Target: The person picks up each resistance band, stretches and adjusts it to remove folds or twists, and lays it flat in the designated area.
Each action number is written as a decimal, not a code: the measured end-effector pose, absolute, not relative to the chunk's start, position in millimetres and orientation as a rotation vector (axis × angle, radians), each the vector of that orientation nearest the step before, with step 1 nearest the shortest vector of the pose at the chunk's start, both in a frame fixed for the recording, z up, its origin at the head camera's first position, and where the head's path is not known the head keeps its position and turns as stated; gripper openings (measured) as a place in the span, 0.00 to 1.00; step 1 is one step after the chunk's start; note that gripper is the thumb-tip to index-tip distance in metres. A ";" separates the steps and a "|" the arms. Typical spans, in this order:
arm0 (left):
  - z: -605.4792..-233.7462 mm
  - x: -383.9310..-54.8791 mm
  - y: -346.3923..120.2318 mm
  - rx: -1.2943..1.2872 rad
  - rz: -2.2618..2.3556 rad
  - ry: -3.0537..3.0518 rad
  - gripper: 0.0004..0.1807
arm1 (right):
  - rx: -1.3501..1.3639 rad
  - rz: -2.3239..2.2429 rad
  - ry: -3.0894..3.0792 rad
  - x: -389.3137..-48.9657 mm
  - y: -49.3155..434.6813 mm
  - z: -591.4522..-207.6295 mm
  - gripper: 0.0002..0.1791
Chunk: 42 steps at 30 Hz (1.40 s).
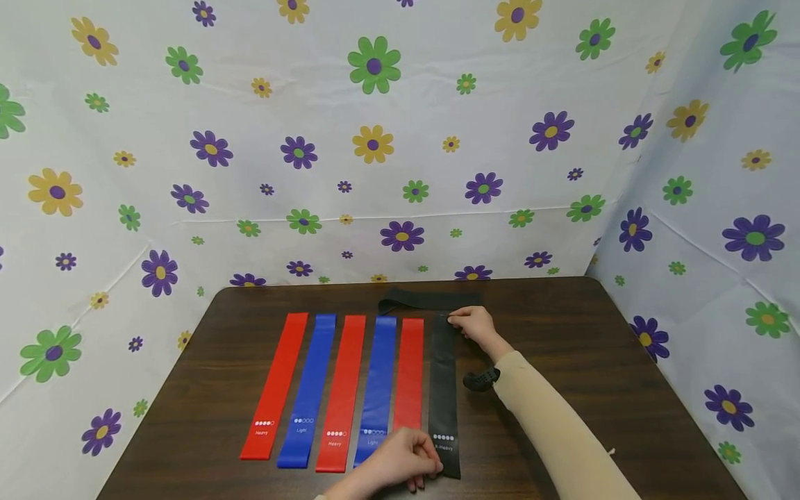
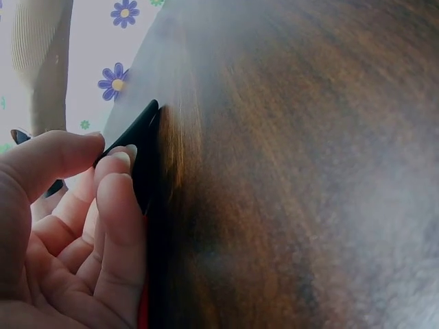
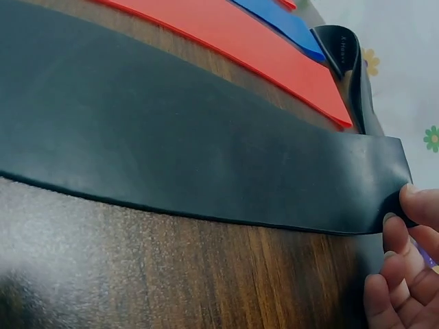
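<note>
A black X-Heavy resistance band (image 1: 444, 382) lies lengthwise on the table, rightmost in a row of flat bands. At its far end my right hand (image 1: 473, 325) pinches the edge between thumb and fingers; the right wrist view shows that end slightly raised. My left hand (image 1: 403, 458) pinches the near end, and in the left wrist view the band's corner (image 2: 140, 130) sticks up past the thumb. Just left of the black band is a red band (image 1: 409, 371), its near end hidden by my left hand. A second black band (image 1: 431, 300) lies crosswise behind the row, curled at its left end.
Further left lie a blue band (image 1: 379, 375), a red Heavy band (image 1: 342, 389), another blue Light band (image 1: 309, 389) and another red Heavy band (image 1: 277, 389). Flower-patterned cloth (image 1: 337, 173) hangs behind and beside the dark wooden table (image 1: 562, 333).
</note>
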State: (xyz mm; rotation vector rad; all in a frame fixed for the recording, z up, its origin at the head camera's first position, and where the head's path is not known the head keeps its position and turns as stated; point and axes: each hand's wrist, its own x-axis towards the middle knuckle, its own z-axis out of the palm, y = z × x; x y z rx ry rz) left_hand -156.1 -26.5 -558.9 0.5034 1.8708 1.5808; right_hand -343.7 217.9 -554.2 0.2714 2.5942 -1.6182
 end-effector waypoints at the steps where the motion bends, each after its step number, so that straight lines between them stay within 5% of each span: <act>1: -558.9 -156.2 -26.5 0.507 1.579 1.869 0.03 | 0.269 -1.609 2.601 -343.5 217.7 -554.5 0.12; 42: -558.2 -156.5 -25.5 0.556 1.518 1.944 0.15 | 0.228 -1.592 2.636 -335.1 213.0 -553.1 0.20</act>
